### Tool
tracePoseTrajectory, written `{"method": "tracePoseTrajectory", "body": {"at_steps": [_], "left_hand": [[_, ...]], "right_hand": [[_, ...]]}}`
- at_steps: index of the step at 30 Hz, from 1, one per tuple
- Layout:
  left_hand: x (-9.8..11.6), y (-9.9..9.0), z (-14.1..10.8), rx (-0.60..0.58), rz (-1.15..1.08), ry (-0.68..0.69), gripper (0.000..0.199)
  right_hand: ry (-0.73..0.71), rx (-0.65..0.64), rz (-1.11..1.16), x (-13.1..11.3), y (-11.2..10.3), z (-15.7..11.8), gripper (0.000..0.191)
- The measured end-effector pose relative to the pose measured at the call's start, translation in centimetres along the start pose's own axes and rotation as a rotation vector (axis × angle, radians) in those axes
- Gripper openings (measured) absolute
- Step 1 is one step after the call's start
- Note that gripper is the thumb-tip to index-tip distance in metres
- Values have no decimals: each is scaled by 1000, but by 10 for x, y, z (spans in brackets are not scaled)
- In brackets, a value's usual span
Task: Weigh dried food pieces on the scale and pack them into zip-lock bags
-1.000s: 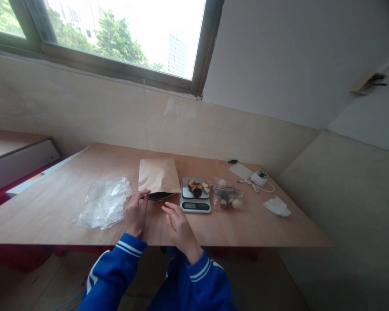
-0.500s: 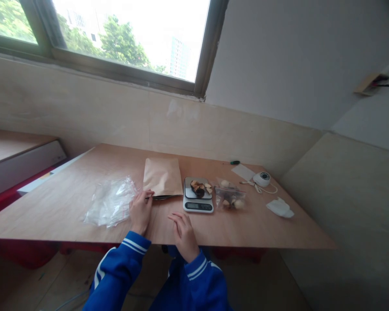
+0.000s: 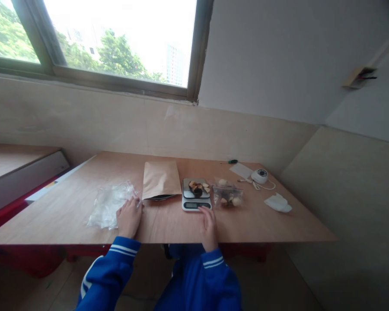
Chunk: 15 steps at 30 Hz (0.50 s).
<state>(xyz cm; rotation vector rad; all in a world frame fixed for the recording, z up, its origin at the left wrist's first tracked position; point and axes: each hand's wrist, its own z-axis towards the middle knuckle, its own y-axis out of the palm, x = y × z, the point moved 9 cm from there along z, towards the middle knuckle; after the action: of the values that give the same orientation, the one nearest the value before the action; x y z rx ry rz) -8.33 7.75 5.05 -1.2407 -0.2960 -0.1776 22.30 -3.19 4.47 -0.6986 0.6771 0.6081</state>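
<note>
My left hand (image 3: 129, 217) rests at the right edge of a pile of clear plastic bags (image 3: 105, 205), fingers stretched out and holding nothing that I can see. At the front right corner of a white kitchen scale (image 3: 185, 206), my right hand (image 3: 209, 226) has its fingers extended by the buttons, with nothing in them. On the scale's plate lie dried brown and pale pieces (image 3: 197, 188), perhaps dried mushroom slices. A brown kraft paper bag (image 3: 161, 179) lies left of the scale, its dark opening facing me. Right of the scale are clear zip bags (image 3: 227, 198) with similar pieces inside.
Farther right on the wooden table (image 3: 168, 231) are a white round device with a cable (image 3: 259, 176), a white sheet (image 3: 240, 170), a crumpled white tissue (image 3: 278, 203) and a green-handled screwdriver (image 3: 232, 162). A wall and window stand behind.
My right hand has moved right to the front of the scale. My left hand has moved left, from the kraft bag's corner to the plastic bags. The view has shifted slightly.
</note>
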Motion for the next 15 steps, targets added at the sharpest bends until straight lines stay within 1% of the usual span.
{"method": "tracePoseTrajectory", "body": {"at_steps": [2,3,4,6,8,10,12,15], "left_hand": [[-5,1,4,-81,13,17,37],[-6,1,5,-98,17,19,37],[-7,-1,5,-98,16,18,37],[-7,-3,5,-68,8,27,38],[-6,-4,3,-36,-4,41,37],[-5,-3,0,-16,-4,55,37],[-5,-2,-1,-3,11,66,36],[-3,-1,-1,12,47,90,36]], "right_hand": [[-1,70,-150,23,-21,9,33],[5,86,-222,36,-31,14,35],[7,81,-279,48,-39,20,38],[-11,12,-357,68,-48,32,44],[-9,-56,-406,83,-52,40,51],[28,-86,-448,94,-53,44,55],[61,-84,-482,100,-52,44,55],[62,-52,-485,99,-51,39,56]]}}
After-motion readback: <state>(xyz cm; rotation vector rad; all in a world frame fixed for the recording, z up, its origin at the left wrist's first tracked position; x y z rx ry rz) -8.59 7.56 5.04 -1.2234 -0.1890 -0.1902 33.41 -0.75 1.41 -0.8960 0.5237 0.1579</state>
